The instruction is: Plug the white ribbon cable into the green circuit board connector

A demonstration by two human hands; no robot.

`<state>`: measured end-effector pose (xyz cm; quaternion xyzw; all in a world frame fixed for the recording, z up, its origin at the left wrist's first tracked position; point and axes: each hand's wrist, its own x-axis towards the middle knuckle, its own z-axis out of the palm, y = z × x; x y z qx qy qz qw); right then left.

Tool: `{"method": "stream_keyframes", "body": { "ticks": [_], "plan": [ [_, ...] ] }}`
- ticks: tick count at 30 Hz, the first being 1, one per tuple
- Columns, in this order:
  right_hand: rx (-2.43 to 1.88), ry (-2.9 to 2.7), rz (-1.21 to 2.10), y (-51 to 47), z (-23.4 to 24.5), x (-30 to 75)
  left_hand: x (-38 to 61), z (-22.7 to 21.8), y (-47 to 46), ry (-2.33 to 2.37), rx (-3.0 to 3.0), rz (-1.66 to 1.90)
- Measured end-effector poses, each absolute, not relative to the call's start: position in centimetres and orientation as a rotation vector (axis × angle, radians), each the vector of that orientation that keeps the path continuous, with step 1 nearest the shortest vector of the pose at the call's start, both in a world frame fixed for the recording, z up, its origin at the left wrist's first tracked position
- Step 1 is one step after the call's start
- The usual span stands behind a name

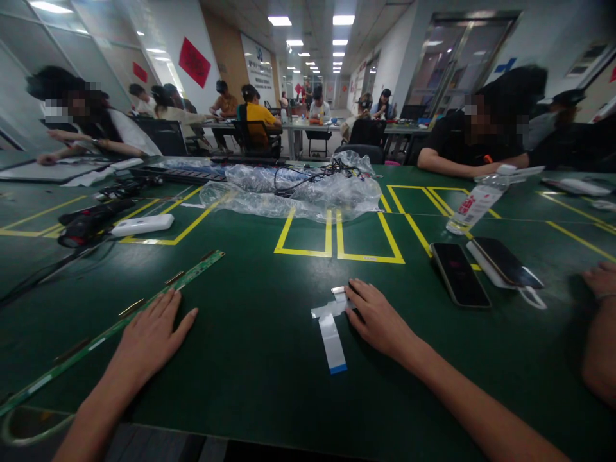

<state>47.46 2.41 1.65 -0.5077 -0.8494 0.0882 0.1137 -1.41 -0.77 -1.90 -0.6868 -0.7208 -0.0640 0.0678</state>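
My left hand [153, 333] lies flat on the dark green table [260, 359], fingers stretched out, resting on a long thin green circuit strip [192, 273] that runs diagonally from the near left edge toward the middle. My right hand [378, 316] lies palm down with fingers extended, its fingertips touching white flat ribbon cables [331, 327]; one cable has a blue end pointing toward me. Neither hand grips anything.
Two dark phones [459, 274] and a tilted plastic bottle [474, 205] lie to the right. Crumpled clear plastic with black cables [298, 189] sits mid-table among yellow tape outlines. A white device [142, 224] and black tools lie left. Another person's arm [599, 333] rests at the right edge; several people sit around.
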Motion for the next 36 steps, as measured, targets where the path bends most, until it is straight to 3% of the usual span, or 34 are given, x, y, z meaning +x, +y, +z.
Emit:
{"method": "stream_keyframes", "body": {
  "ticks": [18, 36],
  "plan": [
    [-1.404, -2.499, 0.163, 2.2, 1.9, 47.7, 24.8, 3.9, 2.6, -1.456, -2.956, -0.1],
    [-1.396, -2.52, 0.186, 2.5, 2.0, 47.5, 25.4, 2.2, 6.9, -1.338, -2.991, -0.647]
  ]
}}
